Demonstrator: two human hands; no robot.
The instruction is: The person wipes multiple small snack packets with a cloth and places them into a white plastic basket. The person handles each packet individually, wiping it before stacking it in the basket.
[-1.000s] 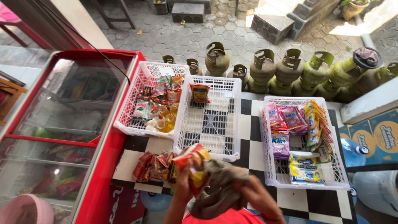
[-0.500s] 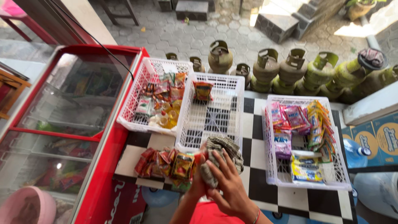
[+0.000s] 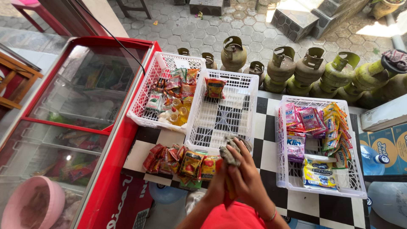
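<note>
Head view, right hand (image 3: 248,180): at 6 o'clock in frame, fingers curled shut around a grey crumpled cloth (image 3: 231,152).
Head view, left hand (image 3: 218,186): just beside the right hand on its 9 o'clock side, mostly hidden behind it; grip cannot be told.
Cloth: bunched, held over the near rim of the middle white basket (image 3: 222,116), at the basket's 6 o'clock edge.
Middle basket: nearly bare; one red-yellow snack packet (image 3: 215,87) at its 12 o'clock wall.
Sachet row (image 3: 180,163): red and orange packets lying on the checkered counter (image 3: 265,154), at 9 o'clock from the hands, near but apart.
Left basket (image 3: 146,112): white, filled with mixed packets and small bottles; touches the middle basket.
Right basket (image 3: 354,186): white, at 3 o'clock from the hands, well apart; holds pink sachet strips and a yellow-blue pouch.
Chest freezer (image 3: 123,140): red, glass-topped, at 9 o'clock.
Gas cylinders (image 3: 305,72): green row on paving at 12 to 2 o'clock.
Pink bowl (image 3: 32,208): at 8 o'clock.
</note>
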